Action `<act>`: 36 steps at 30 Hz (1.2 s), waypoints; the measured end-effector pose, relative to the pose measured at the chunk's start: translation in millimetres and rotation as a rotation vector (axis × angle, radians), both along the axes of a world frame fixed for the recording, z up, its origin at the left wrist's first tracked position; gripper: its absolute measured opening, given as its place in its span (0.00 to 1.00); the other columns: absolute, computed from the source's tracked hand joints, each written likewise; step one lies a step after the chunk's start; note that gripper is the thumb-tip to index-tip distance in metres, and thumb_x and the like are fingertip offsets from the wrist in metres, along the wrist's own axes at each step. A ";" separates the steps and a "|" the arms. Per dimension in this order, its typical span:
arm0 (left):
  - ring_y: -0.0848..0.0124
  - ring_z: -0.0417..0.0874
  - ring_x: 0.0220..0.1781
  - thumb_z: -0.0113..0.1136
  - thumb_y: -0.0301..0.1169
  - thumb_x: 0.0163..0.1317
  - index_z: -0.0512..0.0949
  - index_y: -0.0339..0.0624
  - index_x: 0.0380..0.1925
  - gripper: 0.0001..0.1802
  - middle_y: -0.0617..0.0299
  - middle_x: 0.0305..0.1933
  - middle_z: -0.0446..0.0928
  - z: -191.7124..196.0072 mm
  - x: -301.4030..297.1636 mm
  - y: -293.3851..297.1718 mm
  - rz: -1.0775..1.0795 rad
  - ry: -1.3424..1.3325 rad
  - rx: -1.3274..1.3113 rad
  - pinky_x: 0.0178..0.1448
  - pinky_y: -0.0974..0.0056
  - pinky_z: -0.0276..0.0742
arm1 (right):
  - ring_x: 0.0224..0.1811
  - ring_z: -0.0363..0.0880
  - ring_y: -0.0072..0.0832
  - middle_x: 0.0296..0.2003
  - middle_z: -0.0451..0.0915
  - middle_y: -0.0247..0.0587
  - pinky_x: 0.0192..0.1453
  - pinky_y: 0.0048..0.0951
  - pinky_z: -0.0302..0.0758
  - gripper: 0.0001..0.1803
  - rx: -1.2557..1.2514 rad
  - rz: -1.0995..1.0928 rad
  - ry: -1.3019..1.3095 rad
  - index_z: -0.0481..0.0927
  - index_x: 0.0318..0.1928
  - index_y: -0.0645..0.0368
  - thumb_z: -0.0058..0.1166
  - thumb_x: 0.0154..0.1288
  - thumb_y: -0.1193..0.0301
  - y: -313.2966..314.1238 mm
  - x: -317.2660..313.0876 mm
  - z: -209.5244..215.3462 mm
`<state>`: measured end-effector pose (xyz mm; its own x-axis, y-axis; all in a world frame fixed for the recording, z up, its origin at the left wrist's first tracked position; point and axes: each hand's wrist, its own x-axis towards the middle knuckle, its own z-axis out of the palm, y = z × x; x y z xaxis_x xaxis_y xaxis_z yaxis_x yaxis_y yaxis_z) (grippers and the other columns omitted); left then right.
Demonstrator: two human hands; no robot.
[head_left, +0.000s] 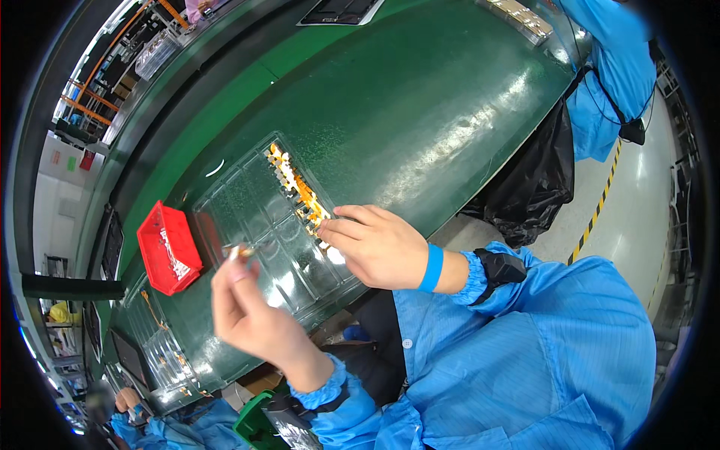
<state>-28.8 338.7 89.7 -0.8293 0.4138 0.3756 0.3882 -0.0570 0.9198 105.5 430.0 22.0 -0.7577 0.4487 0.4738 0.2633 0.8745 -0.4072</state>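
My left hand (255, 309) is raised over the left part of a clear plastic tray (251, 196), near a red bin. Its thumb and finger pinch a small white and gold-coloured piece (238, 252), blurred, its kind unclear. In the tray lies a long row of small orange and white flex-cable-like parts (295, 182). My right hand (381, 249), with a blue band on the wrist, rests its stretched fingers on the near end of that row. Its thumb is mostly hidden.
The red bin (166, 247) holds small white pieces. Another clear tray (154, 330) with a few orange strips lies at the lower left. The table (352, 105) is green. Co-workers in blue sit at the upper right and lower left. A black bag (529, 180) hangs at the table's edge.
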 end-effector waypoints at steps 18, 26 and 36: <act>0.53 0.80 0.56 0.40 0.29 0.72 0.71 0.29 0.49 0.15 0.45 0.52 0.75 -54.0 26.9 -251.5 -0.260 -0.761 0.647 0.55 0.58 0.83 | 0.65 0.70 0.42 0.62 0.70 0.51 0.67 0.39 0.68 0.25 -2.657 0.832 -0.118 0.64 0.65 0.62 0.32 0.78 0.58 -164.2 -57.1 -61.2; 0.56 0.80 0.55 0.38 0.33 0.74 0.72 0.31 0.46 0.16 0.48 0.50 0.76 -54.3 62.1 -332.0 0.003 -0.720 0.762 0.55 0.57 0.83 | 0.54 0.80 0.44 0.53 0.77 0.57 0.56 0.34 0.79 0.18 -2.773 1.073 -0.437 0.68 0.58 0.66 0.37 0.78 0.66 -223.8 -107.3 -62.8; 0.58 0.81 0.52 0.40 0.32 0.73 0.68 0.35 0.36 0.11 0.51 0.46 0.73 -55.9 89.9 -364.7 0.150 -0.748 0.865 0.54 0.59 0.82 | 0.47 0.83 0.37 0.47 0.80 0.50 0.50 0.30 0.82 0.15 -2.833 1.158 -0.513 0.71 0.56 0.65 0.44 0.75 0.70 -258.7 -122.1 -71.4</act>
